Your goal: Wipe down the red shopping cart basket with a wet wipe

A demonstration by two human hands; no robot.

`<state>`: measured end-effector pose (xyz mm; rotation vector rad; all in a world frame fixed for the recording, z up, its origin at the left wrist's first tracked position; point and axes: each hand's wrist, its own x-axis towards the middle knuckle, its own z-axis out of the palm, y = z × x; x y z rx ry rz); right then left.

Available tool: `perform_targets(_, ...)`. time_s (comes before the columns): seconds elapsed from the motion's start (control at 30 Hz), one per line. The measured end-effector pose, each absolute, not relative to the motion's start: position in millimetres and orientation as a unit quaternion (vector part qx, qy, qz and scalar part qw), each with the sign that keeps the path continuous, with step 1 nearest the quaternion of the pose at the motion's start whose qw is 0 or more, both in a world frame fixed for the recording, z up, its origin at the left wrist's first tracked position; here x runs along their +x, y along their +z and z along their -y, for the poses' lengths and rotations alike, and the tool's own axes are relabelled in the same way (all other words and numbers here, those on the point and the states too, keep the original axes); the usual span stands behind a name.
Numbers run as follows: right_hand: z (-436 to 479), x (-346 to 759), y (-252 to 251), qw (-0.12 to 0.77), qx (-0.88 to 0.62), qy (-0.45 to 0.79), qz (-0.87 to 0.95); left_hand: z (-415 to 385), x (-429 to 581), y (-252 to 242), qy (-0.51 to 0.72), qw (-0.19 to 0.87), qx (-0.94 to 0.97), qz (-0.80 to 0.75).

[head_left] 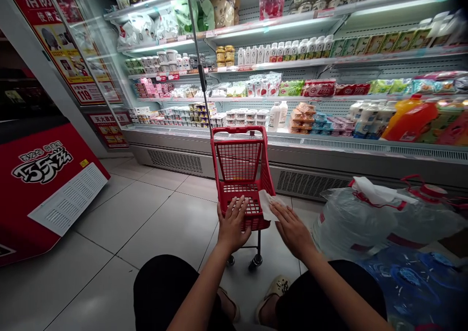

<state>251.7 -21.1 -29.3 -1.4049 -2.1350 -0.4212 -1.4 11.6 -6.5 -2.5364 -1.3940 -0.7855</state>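
A small red shopping cart [239, 148] with a grid basket and black wheels stands on the floor in front of my knees. My left hand [232, 226] lies against the near left edge of the basket, fingers spread and holding nothing. At the basket's near right corner, my right hand [290, 223] has its fingers together on a white cloth or tissue [267, 205], pressing it to the cart's side. The cloth hangs partly over that edge; my right thumb is hidden.
A refrigerated shelf unit [175, 138] with dairy goods and drinks spans the back. Bagged water bottles [351, 219] crowd the right side, with blue ones [405, 277] below. A red freezer [47, 184] stands left. A thin pole [199, 53] rises behind the cart.
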Motion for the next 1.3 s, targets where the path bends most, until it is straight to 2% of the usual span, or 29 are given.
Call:
perform_targets(0.3,17.7,157.9,-30.7,0.259,-0.505,-0.137,0.811,-14.5,-2.7,-2.6,-0.247,0.067,-0.836,0.486)
perform_targets(0.6,40.4,187.4,-23.0,0.226,-0.467,-0.101,0.849,-10.6,-21.6,6.2,-0.233,0.044,-0.868,0.436)
perform_targets(0.73,53.0,194.4,-27.0,0.228,-0.476,-0.109,0.842,-11.0,-25.8,14.1,-0.244,-0.004,-0.87,0.429)
perform_targets(0.93,41.4,171.0,-15.6,0.276,-0.471,-0.028,0.837,13.9,5.1,16.7,-0.359,0.009,-0.819,0.447)
perform_targets(1.03,30.1,172.0,-7.5,0.337,-0.469,0.04,0.816,28.4,21.2,5.4,-0.341,-0.013,-0.839,0.424)
perform_targets(1.17,21.4,201.3,-4.3,0.382,-0.533,0.0,0.755,29.9,27.2,-14.5,-0.281,0.043,-0.855,0.433)
perform_targets(1.3,19.5,230.1,-13.0,0.284,-0.558,-0.077,0.776,20.3,21.3,-25.2,-0.234,0.132,-0.86,0.434)
